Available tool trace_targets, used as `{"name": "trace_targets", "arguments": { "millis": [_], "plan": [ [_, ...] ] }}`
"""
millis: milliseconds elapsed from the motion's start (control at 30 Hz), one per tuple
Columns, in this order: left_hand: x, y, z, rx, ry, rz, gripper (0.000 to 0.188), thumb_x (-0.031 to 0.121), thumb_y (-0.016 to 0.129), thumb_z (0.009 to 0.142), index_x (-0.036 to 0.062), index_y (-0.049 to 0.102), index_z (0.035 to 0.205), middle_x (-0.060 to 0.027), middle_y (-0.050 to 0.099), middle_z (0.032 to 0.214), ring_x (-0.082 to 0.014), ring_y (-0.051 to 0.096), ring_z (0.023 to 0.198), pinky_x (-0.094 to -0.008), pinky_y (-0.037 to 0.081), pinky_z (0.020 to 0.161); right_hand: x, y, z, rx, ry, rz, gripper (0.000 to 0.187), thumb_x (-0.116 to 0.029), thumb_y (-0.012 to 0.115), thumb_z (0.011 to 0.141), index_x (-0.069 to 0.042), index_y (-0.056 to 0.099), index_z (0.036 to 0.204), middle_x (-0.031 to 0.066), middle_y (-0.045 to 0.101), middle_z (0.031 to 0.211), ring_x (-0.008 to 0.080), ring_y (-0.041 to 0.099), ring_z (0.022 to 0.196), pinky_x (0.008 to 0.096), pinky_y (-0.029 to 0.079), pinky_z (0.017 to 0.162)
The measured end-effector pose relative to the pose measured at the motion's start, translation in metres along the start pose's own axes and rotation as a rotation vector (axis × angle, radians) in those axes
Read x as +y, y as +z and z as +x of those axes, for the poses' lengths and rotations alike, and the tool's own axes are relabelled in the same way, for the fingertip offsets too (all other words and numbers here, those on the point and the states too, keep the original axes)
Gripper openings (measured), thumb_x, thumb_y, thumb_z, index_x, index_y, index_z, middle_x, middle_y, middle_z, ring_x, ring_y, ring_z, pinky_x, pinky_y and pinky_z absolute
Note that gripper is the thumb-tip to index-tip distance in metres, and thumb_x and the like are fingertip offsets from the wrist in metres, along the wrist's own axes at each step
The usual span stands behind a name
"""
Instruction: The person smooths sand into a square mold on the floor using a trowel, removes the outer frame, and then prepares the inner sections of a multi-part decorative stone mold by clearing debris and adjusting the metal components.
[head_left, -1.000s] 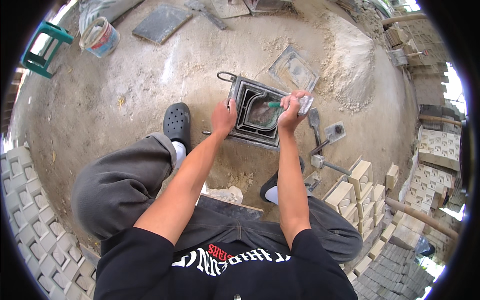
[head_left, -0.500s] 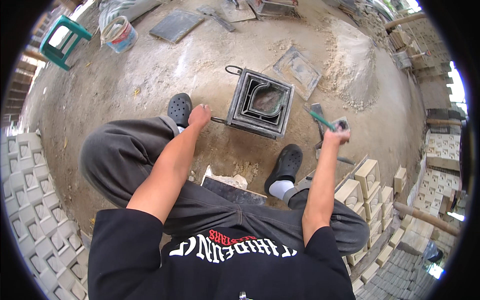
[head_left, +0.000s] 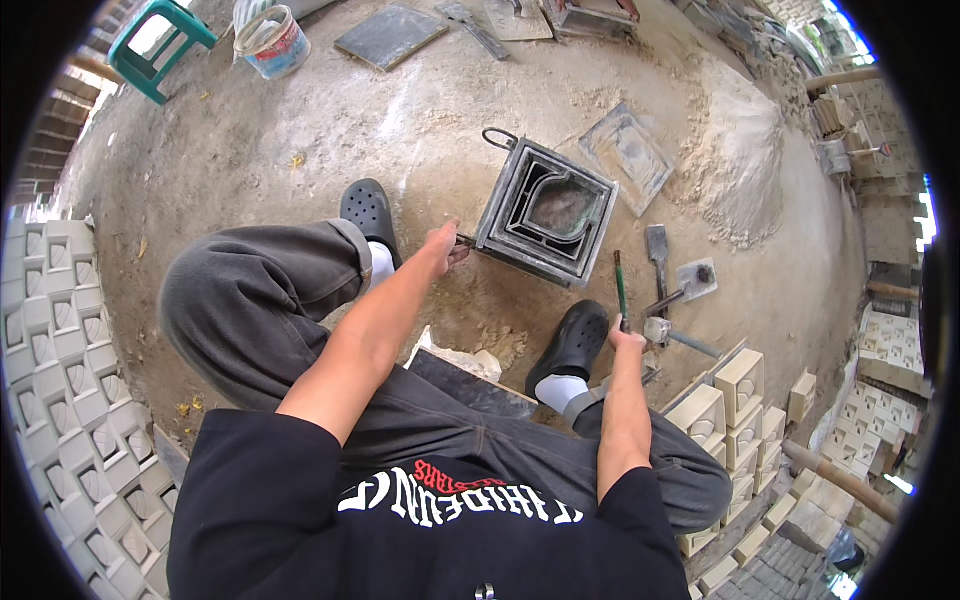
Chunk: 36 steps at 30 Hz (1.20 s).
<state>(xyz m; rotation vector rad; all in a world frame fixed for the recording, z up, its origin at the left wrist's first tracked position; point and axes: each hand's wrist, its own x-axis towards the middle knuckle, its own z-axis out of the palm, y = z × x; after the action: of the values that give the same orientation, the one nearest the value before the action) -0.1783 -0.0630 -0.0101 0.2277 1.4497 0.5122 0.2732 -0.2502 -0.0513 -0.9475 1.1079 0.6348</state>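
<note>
A square dark metal mould (head_left: pixel 548 212) stands on the ground between and beyond my feet, its open top showing a curved inner frame. My left hand (head_left: pixel 446 250) is at its left side, fingers closed around the end of the short handle (head_left: pixel 466 240). My right hand (head_left: pixel 627 338), low beside my right shoe, grips a thin green stick-like tool (head_left: pixel 620 285) that points away from me. Just right of that hand lies a mallet-like tool with a pale head (head_left: pixel 657 331). A small pale plate with a dark lump (head_left: pixel 697 278) lies farther right.
A flat trowel-like tool (head_left: pixel 656 245) and a framed plate (head_left: pixel 628 158) lie right of the mould. Beyond them is a pale powder heap (head_left: pixel 745 160). Moulded blocks (head_left: pixel 740 385) are stacked by my right knee. A bucket (head_left: pixel 272 45) and green stool (head_left: pixel 160 45) stand far left.
My left hand has moved right onto the mould's handle. My right hand has drawn back toward me from the small plate with the green tool. The view has shifted slightly.
</note>
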Motion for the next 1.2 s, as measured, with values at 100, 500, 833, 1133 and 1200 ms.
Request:
{"name": "trace_targets", "arguments": {
  "millis": [100,500,833,1133,1200],
  "plan": [
    [-0.005,0.002,0.017,0.028,-0.015,-0.225,0.036,0.035,0.053,0.095,0.0023,0.053,0.109,-0.0142,0.061,0.096,-0.0266,0.065,0.084,-0.0401,0.056,0.075,0.017,-0.015,0.003,-0.046,-0.105,-0.371,0.052,-0.037,0.050,0.096,0.000,0.053,0.132,0.0101,0.061,0.127,0.0269,0.054,0.120,0.0369,0.049,0.099],
    [0.021,0.077,0.025,0.754,-0.168,-0.577,0.062,0.044,0.054,0.087,-0.0062,0.052,0.124,-0.0203,0.062,0.118,-0.0321,0.060,0.102,-0.0398,0.047,0.092,0.075,0.053,-0.122,-0.357,-0.895,-1.343,0.066,-0.045,0.064,0.086,0.005,0.049,0.127,0.0166,0.058,0.126,0.0289,0.056,0.114,0.0336,0.042,0.097],
    [0.009,0.048,0.033,0.771,-0.179,-0.442,0.049,0.035,0.054,0.092,-0.0125,0.064,0.099,-0.0296,0.065,0.107,-0.0413,0.064,0.099,-0.0463,0.048,0.084,0.213,0.048,-0.199,-0.167,-1.175,-1.921,0.083,-0.067,0.033,0.092,-0.006,0.027,0.148,0.0201,0.038,0.147,0.0386,0.046,0.128,0.0498,0.038,0.102],
    [-0.006,-0.001,-0.016,0.478,0.713,0.530,0.039,0.035,0.059,0.092,-0.0005,0.064,0.076,-0.0206,0.065,0.085,-0.0371,0.062,0.080,-0.0456,0.048,0.071,0.218,0.046,-0.190,-0.176,-1.378,-1.838,0.078,-0.066,0.037,0.092,-0.006,0.035,0.143,0.0202,0.049,0.138,0.0412,0.053,0.118,0.0516,0.042,0.095],
    [-0.005,-0.024,-0.013,0.302,1.239,0.929,0.034,0.028,0.056,0.094,0.0020,0.063,0.073,-0.0176,0.059,0.071,-0.0388,0.057,0.073,-0.0473,0.046,0.067,0.220,0.045,-0.195,-0.189,-1.367,-1.857,0.077,-0.065,0.036,0.092,-0.007,0.035,0.143,0.0195,0.049,0.139,0.0409,0.054,0.117,0.0525,0.042,0.094]
  ]
}}
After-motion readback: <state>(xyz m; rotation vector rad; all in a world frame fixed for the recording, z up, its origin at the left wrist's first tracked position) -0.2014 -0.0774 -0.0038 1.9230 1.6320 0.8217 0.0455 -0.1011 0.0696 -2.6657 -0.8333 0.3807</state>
